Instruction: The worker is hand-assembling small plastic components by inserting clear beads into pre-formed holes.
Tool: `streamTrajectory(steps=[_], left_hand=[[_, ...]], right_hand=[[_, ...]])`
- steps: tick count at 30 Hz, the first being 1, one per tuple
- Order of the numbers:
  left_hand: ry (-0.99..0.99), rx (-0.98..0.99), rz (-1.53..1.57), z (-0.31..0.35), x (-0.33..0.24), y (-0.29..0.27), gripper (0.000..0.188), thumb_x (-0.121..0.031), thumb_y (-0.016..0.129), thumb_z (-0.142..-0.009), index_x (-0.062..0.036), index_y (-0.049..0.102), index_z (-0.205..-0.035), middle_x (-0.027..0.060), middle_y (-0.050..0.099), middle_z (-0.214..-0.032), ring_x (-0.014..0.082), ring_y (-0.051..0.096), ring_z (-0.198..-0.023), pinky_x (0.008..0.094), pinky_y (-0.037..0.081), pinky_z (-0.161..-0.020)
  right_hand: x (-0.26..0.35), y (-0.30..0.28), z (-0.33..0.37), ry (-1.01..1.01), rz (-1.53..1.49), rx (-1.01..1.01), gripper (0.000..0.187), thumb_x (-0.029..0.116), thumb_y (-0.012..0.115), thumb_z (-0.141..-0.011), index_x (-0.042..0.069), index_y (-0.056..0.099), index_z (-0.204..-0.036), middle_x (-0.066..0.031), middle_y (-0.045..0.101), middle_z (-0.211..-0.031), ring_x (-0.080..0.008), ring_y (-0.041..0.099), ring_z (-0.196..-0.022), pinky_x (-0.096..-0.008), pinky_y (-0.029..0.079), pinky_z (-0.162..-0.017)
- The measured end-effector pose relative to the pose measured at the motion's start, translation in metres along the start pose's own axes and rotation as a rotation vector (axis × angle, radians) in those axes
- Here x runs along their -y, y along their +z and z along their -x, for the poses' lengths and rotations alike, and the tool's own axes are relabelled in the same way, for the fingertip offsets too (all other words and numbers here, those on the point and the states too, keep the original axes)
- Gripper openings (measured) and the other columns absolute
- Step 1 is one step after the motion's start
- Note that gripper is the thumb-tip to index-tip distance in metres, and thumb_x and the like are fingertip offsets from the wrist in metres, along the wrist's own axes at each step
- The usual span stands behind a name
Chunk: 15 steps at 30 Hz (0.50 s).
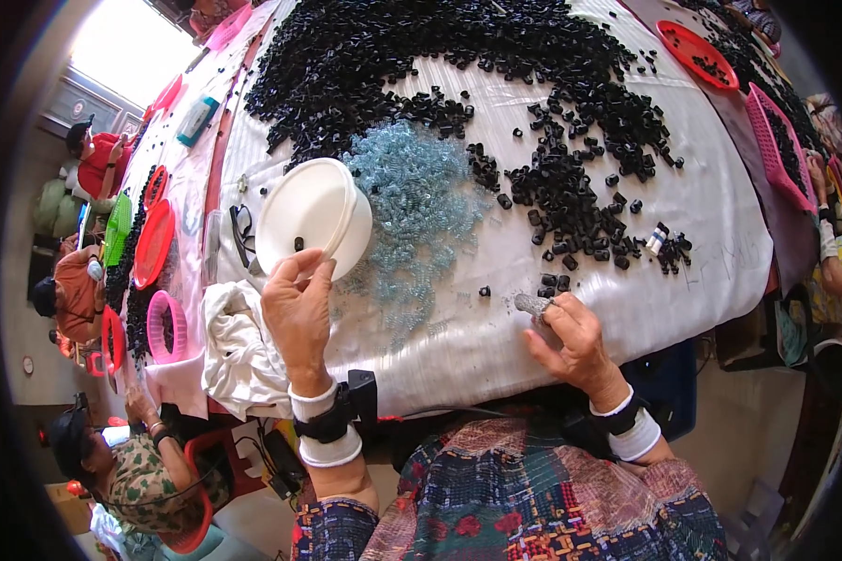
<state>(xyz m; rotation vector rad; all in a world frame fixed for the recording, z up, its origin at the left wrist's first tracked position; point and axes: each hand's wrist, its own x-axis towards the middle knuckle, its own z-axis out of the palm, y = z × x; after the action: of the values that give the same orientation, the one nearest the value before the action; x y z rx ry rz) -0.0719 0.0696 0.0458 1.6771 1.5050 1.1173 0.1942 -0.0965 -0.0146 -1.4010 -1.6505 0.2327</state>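
Observation:
My left hand (299, 309) grips the near rim of a round white plastic bowl (339, 210) between thumb and fingers. The bowl looks tilted, and one small black piece (298, 243) shows inside it. Beside the bowl lies a heap of small glinting pale-blue pieces (407, 178), like tiny springs. My right hand (571, 341) hovers near the table's front edge, thumb and index finger apart, nothing seen between them. A grey wrapping covers its index finger. A few small black plastic caps (554, 283) lie just beyond that hand.
A large pile of black caps (365, 56) spreads over the far table. Folded white cloth (243, 346), eyeglasses (242, 234) and a small white-and-blue bottle (658, 239) lie around. Co-workers sit along side tables with red trays (155, 241) and a pink basket (778, 150).

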Motion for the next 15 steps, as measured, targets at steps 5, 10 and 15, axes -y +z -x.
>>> streamTrajectory(steps=[5,10,15], left_hand=[[0.032,-0.159,-0.153,0.002,0.01,-0.014,0.016,-0.005,0.069,-0.08,0.0015,0.068,-0.094,0.0042,0.063,-0.085,0.0117,0.062,-0.07,0.0231,0.048,-0.062],[0.071,-0.11,-0.267,-0.003,0.008,-0.01,0.016,-0.006,0.069,-0.08,0.0018,0.068,-0.094,0.0045,0.063,-0.085,0.0109,0.061,-0.068,0.0224,0.047,-0.063],[0.086,0.021,-0.286,-0.005,-0.003,0.008,0.02,-0.011,0.069,-0.081,0.0032,0.067,-0.096,0.0067,0.063,-0.087,0.0137,0.063,-0.075,0.0232,0.048,-0.067]], right_hand=[[-0.001,0.0,0.002,0.009,0.001,0.006,0.021,0.005,0.071,-0.068,-0.002,0.057,-0.081,-0.0151,0.055,-0.077,-0.0325,0.055,-0.069,-0.0394,0.047,-0.061],[0.001,0.0,0.001,0.013,0.019,0.021,0.021,0.005,0.071,-0.068,-0.002,0.057,-0.082,-0.0154,0.055,-0.077,-0.0324,0.056,-0.069,-0.0393,0.047,-0.062],[0.0,0.0,0.001,-0.003,0.033,0.009,0.022,0.006,0.071,-0.068,-0.002,0.058,-0.083,-0.0158,0.055,-0.079,-0.0327,0.056,-0.07,-0.0393,0.047,-0.063]])
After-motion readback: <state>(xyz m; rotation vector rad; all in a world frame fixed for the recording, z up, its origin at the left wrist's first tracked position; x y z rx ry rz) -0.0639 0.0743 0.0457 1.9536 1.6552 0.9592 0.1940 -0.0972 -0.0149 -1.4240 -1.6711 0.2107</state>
